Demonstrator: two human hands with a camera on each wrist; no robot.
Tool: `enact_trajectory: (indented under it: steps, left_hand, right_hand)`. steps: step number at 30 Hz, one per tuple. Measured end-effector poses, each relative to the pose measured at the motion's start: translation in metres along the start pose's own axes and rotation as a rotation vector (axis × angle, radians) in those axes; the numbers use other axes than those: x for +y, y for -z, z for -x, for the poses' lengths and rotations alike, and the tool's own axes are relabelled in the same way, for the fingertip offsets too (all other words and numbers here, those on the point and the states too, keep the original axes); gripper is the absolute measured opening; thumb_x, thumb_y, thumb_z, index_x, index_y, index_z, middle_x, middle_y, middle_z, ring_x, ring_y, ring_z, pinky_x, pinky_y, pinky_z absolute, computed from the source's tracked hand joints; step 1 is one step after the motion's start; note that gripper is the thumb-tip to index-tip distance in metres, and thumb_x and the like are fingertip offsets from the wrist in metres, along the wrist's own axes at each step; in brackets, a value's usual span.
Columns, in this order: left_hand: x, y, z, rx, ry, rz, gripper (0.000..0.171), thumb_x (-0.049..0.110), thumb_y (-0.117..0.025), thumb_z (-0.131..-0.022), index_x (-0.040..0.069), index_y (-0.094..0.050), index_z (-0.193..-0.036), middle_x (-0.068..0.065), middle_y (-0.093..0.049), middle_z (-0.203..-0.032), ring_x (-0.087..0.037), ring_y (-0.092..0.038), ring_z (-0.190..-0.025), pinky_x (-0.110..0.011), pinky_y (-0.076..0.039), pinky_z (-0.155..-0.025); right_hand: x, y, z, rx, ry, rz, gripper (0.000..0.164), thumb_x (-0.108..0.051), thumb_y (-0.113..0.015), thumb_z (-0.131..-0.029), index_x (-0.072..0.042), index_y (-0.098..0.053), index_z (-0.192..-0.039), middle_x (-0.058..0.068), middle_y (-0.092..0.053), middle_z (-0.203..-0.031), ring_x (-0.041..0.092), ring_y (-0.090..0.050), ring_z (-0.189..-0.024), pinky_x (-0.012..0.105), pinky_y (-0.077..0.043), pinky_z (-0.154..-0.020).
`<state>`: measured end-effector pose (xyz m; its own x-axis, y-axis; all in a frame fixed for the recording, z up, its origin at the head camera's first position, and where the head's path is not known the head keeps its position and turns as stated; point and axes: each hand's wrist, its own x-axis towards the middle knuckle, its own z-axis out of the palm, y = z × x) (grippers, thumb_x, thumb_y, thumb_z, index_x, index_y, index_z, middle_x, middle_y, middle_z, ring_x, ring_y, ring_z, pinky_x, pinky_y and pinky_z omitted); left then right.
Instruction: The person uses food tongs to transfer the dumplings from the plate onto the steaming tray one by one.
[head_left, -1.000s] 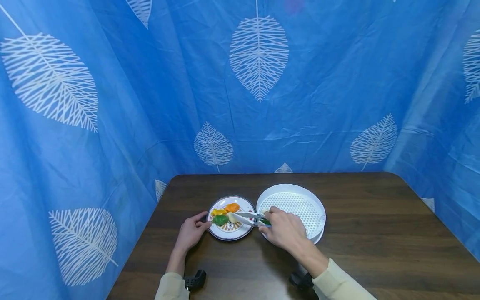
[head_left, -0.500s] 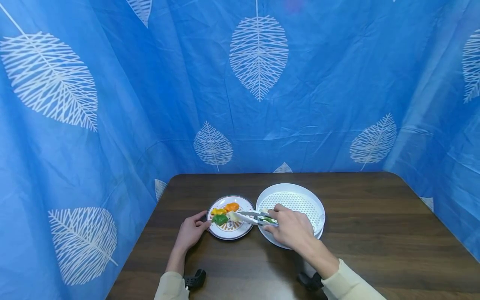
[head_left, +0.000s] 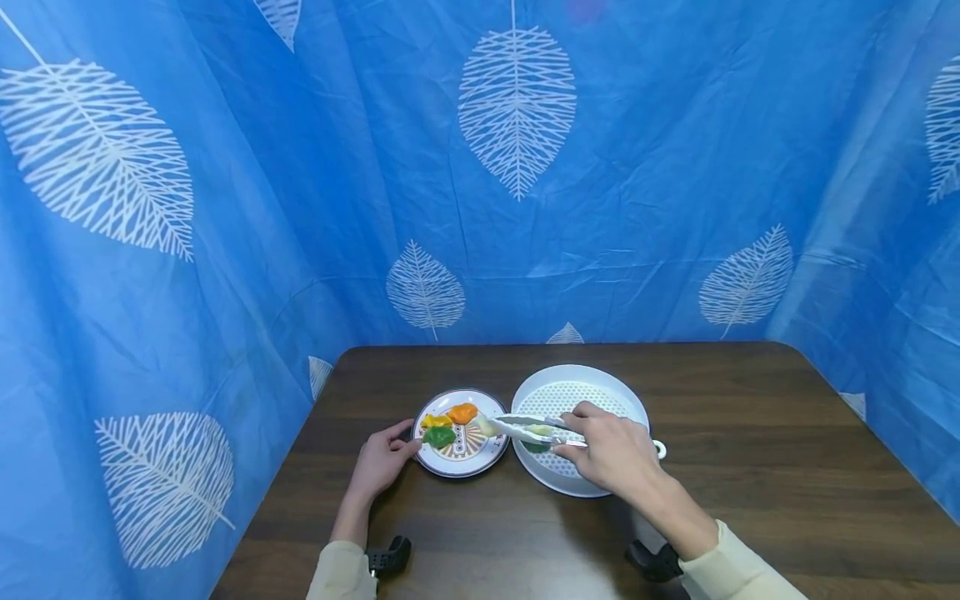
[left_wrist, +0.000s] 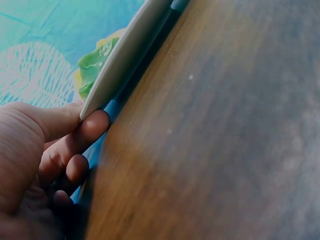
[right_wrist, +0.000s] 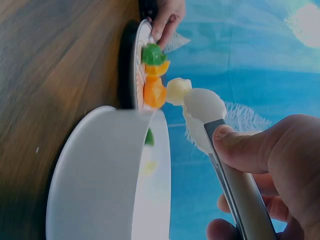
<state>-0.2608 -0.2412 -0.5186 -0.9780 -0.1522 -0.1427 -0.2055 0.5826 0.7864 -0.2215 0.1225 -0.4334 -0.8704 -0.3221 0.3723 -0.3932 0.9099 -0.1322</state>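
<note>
My left hand [head_left: 382, 462] pinches the left rim of a white plate [head_left: 486, 457] between thumb and fingers. On the plate lie a green pepper-like piece [head_left: 438, 437], a yellow piece [head_left: 437, 422] and an orange piece [head_left: 462, 413]. My right hand [head_left: 618, 454] grips steel tongs [right_wrist: 240, 195] with white tips. Between those tips is a pale yellow lump [right_wrist: 178, 91], held above the plate's right side; its kind cannot be told. Right of the plate stands a white strainer basin [head_left: 558, 377] with a perforated bottom. Under the tongs, a green piece [head_left: 536, 447] and something pale show inside it.
A small white handle [head_left: 660, 449] sticks out on the basin's right. The brown wooden table [head_left: 750, 433] extends right and toward me. Behind it hangs a blue curtain [head_left: 637, 167] with white leaf prints.
My right hand has drawn back to the right with the tongs, and the pale lump has shifted from the plate's middle toward its right side. The left hand stays on the rim.
</note>
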Motion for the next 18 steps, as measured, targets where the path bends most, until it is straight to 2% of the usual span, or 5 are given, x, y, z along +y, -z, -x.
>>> enact_trajectory:
  steps: [8, 14, 18]
  left_hand:
    - [0.002, 0.000, 0.001, -0.002, -0.010, -0.002, 0.050, 0.035, -0.066, -0.087, 0.023, -0.054, -0.134, 0.001, -0.045, -0.055, -0.017, -0.043, -0.050, -0.026, -0.033, -0.047]
    - [0.003, -0.001, 0.001, 0.009, -0.005, -0.003, 0.049, 0.036, -0.066, -0.087, 0.025, -0.054, -0.134, 0.000, -0.046, -0.056, -0.018, -0.044, -0.050, -0.026, -0.033, -0.048]
    - [0.002, -0.001, 0.001, 0.009, -0.001, -0.011, 0.049, 0.038, -0.065, -0.087, 0.026, -0.054, -0.133, 0.000, -0.047, -0.057, -0.018, -0.045, -0.051, -0.026, -0.035, -0.050]
  right_hand:
    - [0.021, 0.003, 0.012, -0.005, -0.027, -0.014, 0.045, -0.052, -0.073, -0.073, -0.026, -0.071, -0.109, -0.010, -0.065, -0.103, 0.017, -0.065, -0.081, 0.031, -0.042, -0.051]
    - [0.032, 0.010, 0.019, -0.005, -0.057, -0.026, 0.046, -0.049, -0.075, -0.072, -0.024, -0.071, -0.111, -0.009, -0.065, -0.105, 0.016, -0.062, -0.070, 0.029, -0.037, -0.048]
    - [0.040, 0.015, 0.025, -0.013, -0.078, -0.020, 0.048, -0.050, -0.075, -0.072, -0.025, -0.071, -0.112, -0.008, -0.065, -0.106, 0.015, -0.062, -0.069, 0.028, -0.036, -0.048]
